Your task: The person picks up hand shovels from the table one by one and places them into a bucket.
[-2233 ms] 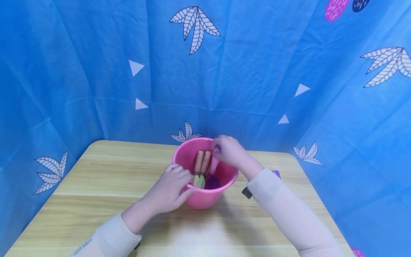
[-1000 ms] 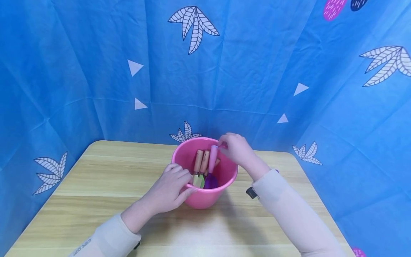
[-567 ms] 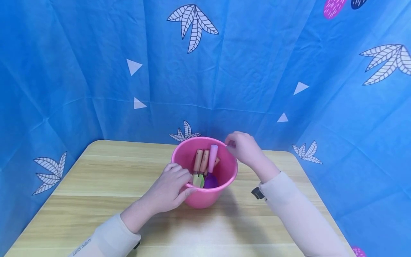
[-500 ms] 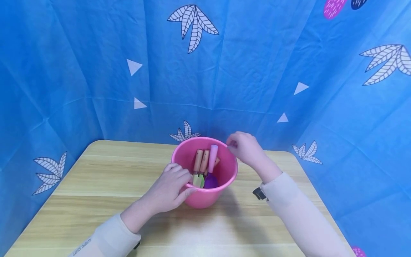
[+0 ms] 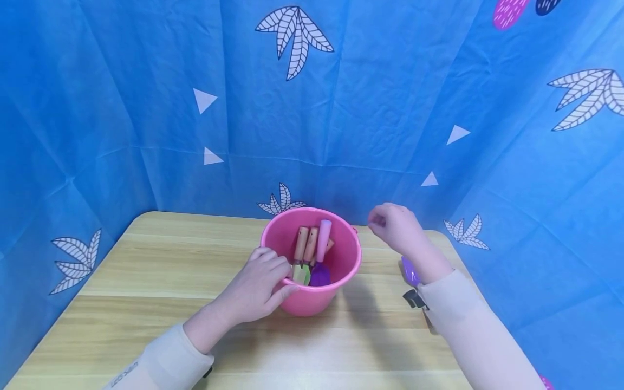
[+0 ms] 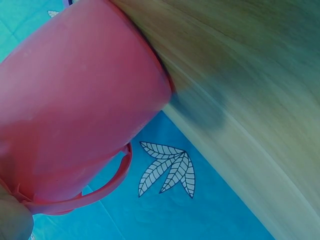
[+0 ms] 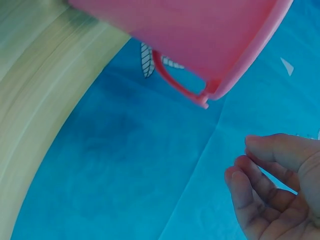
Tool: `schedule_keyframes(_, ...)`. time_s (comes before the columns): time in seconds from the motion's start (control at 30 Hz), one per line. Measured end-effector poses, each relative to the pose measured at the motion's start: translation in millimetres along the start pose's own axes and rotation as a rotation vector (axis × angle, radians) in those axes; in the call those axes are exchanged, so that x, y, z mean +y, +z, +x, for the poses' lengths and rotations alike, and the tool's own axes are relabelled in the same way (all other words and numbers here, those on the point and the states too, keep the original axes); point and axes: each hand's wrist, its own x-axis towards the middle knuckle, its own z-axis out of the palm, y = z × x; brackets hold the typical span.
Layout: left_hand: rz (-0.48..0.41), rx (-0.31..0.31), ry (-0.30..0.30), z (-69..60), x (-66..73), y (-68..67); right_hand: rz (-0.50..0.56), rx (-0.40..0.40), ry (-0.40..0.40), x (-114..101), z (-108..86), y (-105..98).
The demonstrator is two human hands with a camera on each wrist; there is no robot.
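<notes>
A pink bucket [image 5: 304, 304] stands on the table, and my left hand [image 5: 258, 284] grips its near-left rim, thumb outside. Inside lean a purple hand shovel with a pink handle [image 5: 323, 241] and several tools with wooden handles [image 5: 301, 244]. Two of those end in pale yellow and green blades [image 5: 303, 275]; the lower ends of the others are hidden. To the right of the bucket, my right hand [image 5: 400, 227] is raised over the table's back edge. Its fingers are loosely curled with nothing between them, as the right wrist view [image 7: 275, 185] confirms.
Partly under my right forearm, a purple-bladed tool [image 5: 410, 271] lies on the wooden table [image 5: 161, 271]. The bucket's handle [image 7: 175, 82] hangs down its far side. A blue patterned cloth [image 5: 390, 108] encloses the table's back and sides.
My right hand has let go of the shovel's pink handle and moved right, away from the bucket. The shovel leans inside. My left hand has stayed on the rim.
</notes>
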Motion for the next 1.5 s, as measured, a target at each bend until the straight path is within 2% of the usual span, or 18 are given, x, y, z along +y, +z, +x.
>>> schedule_keyframes(0.4,0.000,-0.002,-0.003,-0.1,-0.8,0.0,-0.023,-0.040,0.087,28.4,-21.1,-2.1)
schedule_keyframes(0.63,0.002,0.003,0.006,-0.9,-1.9,0.7,0.000,-0.084,0.156,42.6,-39.3,0.4)
schedule_keyframes(0.87,-0.001,0.002,0.002,-1.5,-2.0,0.0,-0.037,-0.061,0.173,56.4,-54.9,2.8)
schedule_keyframes(1.3,-0.007,-0.003,0.008,-0.4,-1.6,0.4,0.012,-0.173,0.300,93.1,-97.3,26.6)
schedule_keyframes(1.5,-0.009,-0.002,0.003,-0.4,-1.7,1.4,0.027,-0.185,0.337,107.1,-115.2,35.1)
